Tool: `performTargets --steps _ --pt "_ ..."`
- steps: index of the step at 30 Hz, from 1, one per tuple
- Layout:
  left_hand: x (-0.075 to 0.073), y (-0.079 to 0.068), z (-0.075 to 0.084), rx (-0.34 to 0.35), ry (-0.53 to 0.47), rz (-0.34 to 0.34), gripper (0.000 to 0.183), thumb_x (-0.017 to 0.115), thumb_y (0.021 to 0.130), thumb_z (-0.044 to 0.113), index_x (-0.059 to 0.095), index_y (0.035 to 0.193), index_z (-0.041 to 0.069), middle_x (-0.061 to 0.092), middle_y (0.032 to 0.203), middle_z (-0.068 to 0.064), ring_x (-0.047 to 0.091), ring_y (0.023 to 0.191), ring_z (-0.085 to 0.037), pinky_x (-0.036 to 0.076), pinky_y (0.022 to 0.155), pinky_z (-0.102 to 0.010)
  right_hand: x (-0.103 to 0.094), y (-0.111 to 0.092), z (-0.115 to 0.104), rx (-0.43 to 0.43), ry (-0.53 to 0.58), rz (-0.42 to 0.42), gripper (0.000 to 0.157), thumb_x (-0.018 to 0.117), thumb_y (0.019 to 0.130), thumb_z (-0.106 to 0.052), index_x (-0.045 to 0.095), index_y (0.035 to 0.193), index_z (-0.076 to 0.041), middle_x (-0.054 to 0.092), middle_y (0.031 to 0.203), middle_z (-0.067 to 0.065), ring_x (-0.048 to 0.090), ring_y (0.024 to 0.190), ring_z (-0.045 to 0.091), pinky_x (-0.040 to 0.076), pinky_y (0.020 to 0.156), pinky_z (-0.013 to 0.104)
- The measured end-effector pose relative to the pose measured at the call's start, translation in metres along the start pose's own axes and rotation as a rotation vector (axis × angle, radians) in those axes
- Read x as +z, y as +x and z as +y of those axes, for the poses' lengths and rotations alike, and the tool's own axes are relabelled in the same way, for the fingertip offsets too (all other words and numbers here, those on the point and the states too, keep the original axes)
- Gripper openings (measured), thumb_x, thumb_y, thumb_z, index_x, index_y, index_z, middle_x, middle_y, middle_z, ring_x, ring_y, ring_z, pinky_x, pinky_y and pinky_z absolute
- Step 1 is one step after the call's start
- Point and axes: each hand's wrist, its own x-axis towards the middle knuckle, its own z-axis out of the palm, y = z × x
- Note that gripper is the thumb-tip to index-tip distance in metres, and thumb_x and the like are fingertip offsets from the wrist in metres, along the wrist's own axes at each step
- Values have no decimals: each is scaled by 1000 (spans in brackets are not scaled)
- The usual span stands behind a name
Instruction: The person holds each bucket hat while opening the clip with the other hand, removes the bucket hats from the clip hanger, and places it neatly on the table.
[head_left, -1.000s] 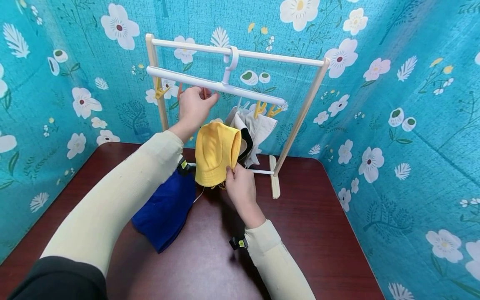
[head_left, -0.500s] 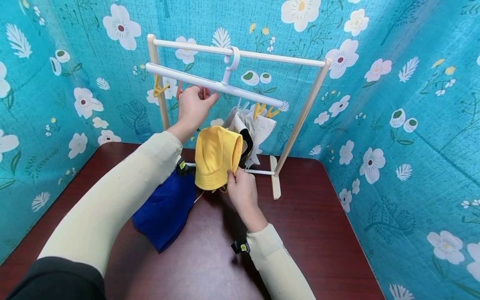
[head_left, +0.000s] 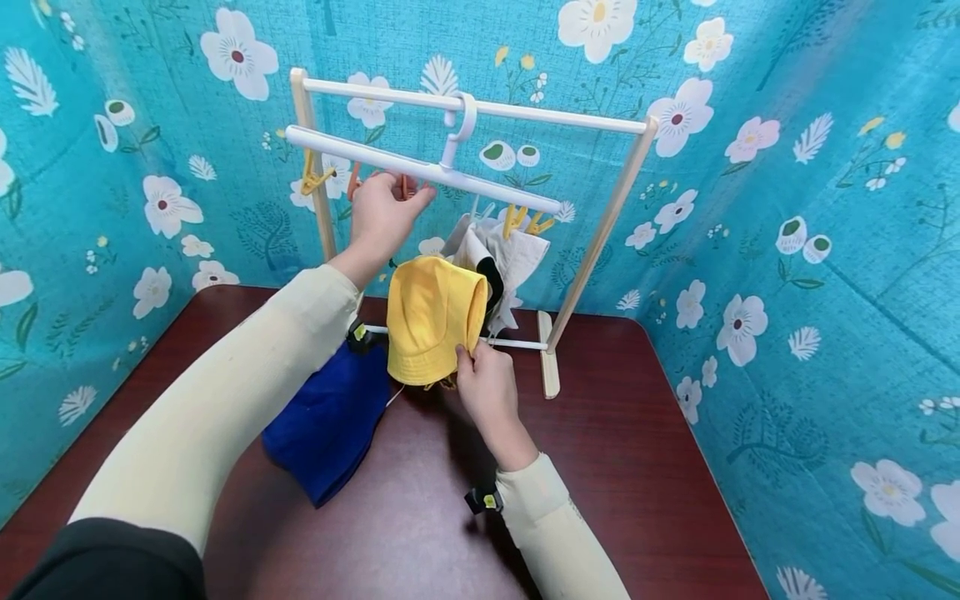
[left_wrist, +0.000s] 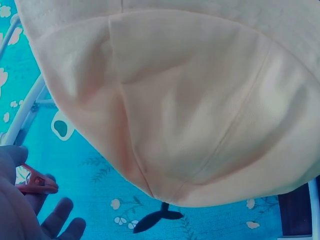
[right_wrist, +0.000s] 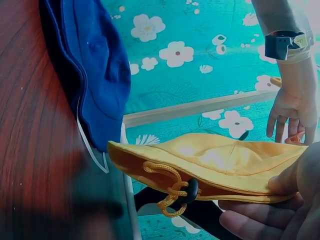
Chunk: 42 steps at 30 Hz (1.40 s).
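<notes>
Pairing a steady hold on the cloth with careful clip work looks like the way to do this step well. The right hand point(head_left: 487, 385) grasps the yellow hat point(head_left: 430, 325) by its brim, thumb on one face and fingers on the other; the hat is at mid-scene, crown up. From it, the left hand point(head_left: 381, 218) lies toward eleven o'clock, pinching an orange clip point(left_wrist: 42, 184) between thumb and finger under the white hanger bar point(head_left: 337, 146), its other fingers loosely extended. In the left-wrist view, clip and hat stand apart.

The person would do well to grip the brim firmly but lightly enough not to crease it, letting the right hand alone bear the hat's weight. The left thumb should press squarely; a sideways tug could swing the bar, which slants from ten o'clock down toward four. The pale cloth point(head_left: 521, 258), at two o'clock from the hat, deserves some room, since rubbing might work it loose from the yellow clips point(head_left: 512, 221). The yellow cord point(right_wrist: 176, 192) and black toggle point(right_wrist: 190, 190) at the brim could snag on the rack point(head_left: 606, 227). The blue hat point(head_left: 330, 425), between seven and eight o'clock on the table point(head_left: 622, 467), can be left alone.
</notes>
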Motion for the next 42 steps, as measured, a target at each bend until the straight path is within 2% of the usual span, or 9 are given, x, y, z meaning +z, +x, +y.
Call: performTargets --steps 5,10,14,18,24,28,31,37,42 --pt "-3 -1 0 15 5 12 39 67 97 50 63 95 11 55 81 -1 51 84 -19 37 83 -31 1 0 0 -3 1 2 33 67 99 -19 59 67 -11 53 52 -1 52 50 15 37 42 30" --pt "-3 -3 -2 44 3 15 38 68 97 49 61 91 11 56 80 -2 51 81 -19 38 80 -31 1 0 1 -2 0 12 33 67 98 -18 60 67 -11 54 53 0 52 50 15 38 42 30" --pt "-4 -7 -8 30 -1 3 37 67 97 50 63 93 14 63 85 0 55 81 -16 41 76 -29 -1 0 0 7 12 16 31 68 98 -18 62 69 -10 55 53 0 52 51 16 38 43 31" --pt "-5 -14 -12 -3 5 -35 37 66 97 51 66 98 15 69 93 -2 60 83 -17 46 75 -32 -2 -1 0 6 22 18 26 68 98 -18 65 73 -9 60 57 1 55 53 16 42 45 33" --pt "-8 -24 -15 -67 17 -91 45 67 96 54 70 120 16 74 116 -2 67 107 -16 54 92 -36 -3 -1 0 -1 26 21 22 68 98 -17 67 77 -8 64 60 3 59 56 16 45 47 34" --pt "-12 -29 -17 -105 41 -121 61 65 96 56 62 141 14 70 131 -4 64 121 -18 54 99 -40 -4 -1 0 -9 31 20 20 68 98 -16 68 79 -8 66 62 4 61 58 16 47 49 36" --pt "-16 -34 -20 -118 38 -136 67 65 96 57 57 145 12 67 136 -6 63 125 -20 54 100 -41 -4 -1 1 -9 27 20 20 68 98 -16 68 79 -8 66 62 3 62 58 15 48 49 36" --pt "-23 -44 -27 -102 14 -131 65 65 94 60 62 141 16 67 134 -5 64 121 -19 56 94 -41 -4 -2 3 -5 27 19 26 68 98 -16 65 73 -9 60 56 1 54 53 13 43 45 32" --pt "-28 -53 -33 -29 -15 -121 62 66 94 59 63 140 18 69 132 -3 64 121 -17 57 92 -40 -4 -3 3 -5 30 16 26 68 98 -17 64 73 -10 58 56 -1 52 53 12 42 45 31"
